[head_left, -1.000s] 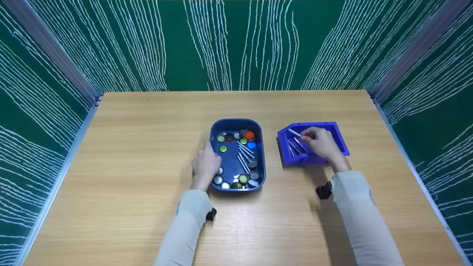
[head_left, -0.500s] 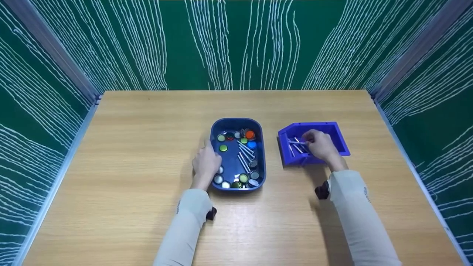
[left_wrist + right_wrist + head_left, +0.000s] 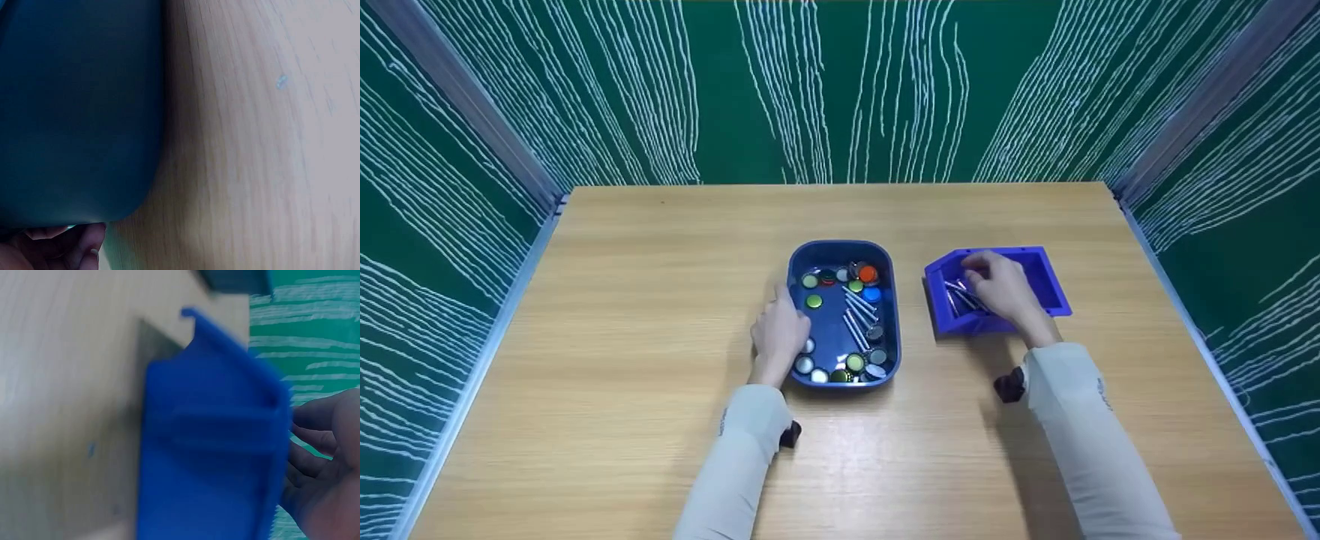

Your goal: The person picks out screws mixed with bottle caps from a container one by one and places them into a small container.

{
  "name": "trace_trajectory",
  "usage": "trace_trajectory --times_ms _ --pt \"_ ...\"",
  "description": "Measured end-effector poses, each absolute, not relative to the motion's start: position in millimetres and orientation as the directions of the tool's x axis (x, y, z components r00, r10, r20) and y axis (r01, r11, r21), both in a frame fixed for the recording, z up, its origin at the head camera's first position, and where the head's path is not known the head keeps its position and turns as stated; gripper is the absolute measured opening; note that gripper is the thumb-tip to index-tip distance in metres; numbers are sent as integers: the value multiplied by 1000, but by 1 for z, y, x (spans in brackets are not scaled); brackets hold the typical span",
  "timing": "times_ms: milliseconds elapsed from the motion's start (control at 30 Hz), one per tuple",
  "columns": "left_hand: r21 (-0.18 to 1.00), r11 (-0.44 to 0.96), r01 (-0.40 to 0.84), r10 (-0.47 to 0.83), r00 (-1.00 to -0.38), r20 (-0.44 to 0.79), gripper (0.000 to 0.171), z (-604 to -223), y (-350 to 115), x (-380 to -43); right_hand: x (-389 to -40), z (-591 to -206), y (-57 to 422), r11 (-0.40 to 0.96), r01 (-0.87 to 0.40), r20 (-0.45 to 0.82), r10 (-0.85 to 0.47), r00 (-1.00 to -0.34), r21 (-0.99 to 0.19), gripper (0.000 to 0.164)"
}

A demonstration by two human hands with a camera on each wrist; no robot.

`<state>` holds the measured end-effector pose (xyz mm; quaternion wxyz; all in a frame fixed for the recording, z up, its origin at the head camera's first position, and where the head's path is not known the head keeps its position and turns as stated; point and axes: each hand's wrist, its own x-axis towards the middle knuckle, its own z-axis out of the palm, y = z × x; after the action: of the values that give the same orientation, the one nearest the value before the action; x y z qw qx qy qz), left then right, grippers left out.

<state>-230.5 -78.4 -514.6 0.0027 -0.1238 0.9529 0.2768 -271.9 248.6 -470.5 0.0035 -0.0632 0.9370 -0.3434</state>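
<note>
My left hand grips the left wall of a dark blue tray, its index finger straight along the rim. Bottle caps of several colours, including an orange cap, lie around the tray's inside, with long silver screw-like pieces among them. At the right, my right hand is over a purple parts bin, its fingers loosely bent with nothing seen between them. Similar screw-like pieces lie in the bin's left part, partly hidden by that hand. In the right wrist view, the fingers show beyond the bin's wall.
Both containers stand on a wooden table, a strip of tabletop between them. Green panels with white wavy lines rise at the back and both sides.
My right hand lowered a silver screw-like piece into the purple bin and let go of it; the fingers then shifted slightly left and back. The left hand and tray stayed put.
</note>
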Motion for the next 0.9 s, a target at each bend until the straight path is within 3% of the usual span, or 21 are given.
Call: trace_trajectory --times_ms 300,667,900 --pt "528 814 -241 -238 -968 -74 44 -516 -78 -230 -268 -454 198 718 -206 60 -223 -973 -665 27" --pt "543 802 -248 -243 -966 -82 48 -516 -79 -232 -256 -456 147 715 -236 72 -252 -965 -658 33" --pt "538 805 -249 -243 -966 -85 49 -516 -78 -231 -244 -472 123 776 -363 165 -326 -931 -516 36"
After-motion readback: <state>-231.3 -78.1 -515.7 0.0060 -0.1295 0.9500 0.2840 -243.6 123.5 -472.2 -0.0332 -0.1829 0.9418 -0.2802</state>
